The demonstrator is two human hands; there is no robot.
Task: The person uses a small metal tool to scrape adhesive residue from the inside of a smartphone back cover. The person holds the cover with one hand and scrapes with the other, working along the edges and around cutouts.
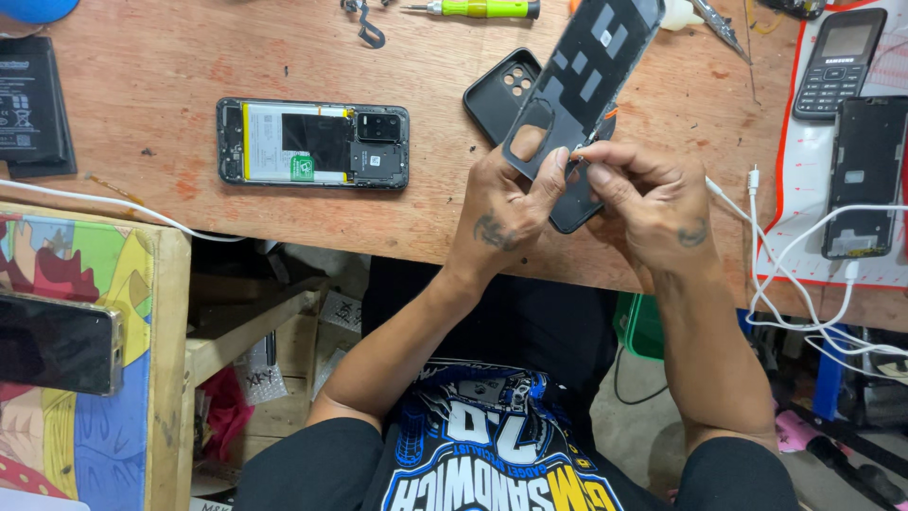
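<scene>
My left hand [506,213] holds a dark phone back cover [586,71] tilted up over the wooden workbench [189,66], thumb on its lower edge near the camera cut-out. At the same lower edge my right hand [653,203] pinches something small; what it is cannot be made out. An opened phone [314,142] lies flat to the left, its battery and boards exposed. A black phone case [501,90] rests just behind the cover.
A green-handled screwdriver [478,8] lies at the bench's far edge. A keypad phone [839,61] and a dark phone frame [863,175] rest on a white mat at right, with white cables [804,284]. A battery [30,104] lies far left; a phone [59,343] sits on a colourful box.
</scene>
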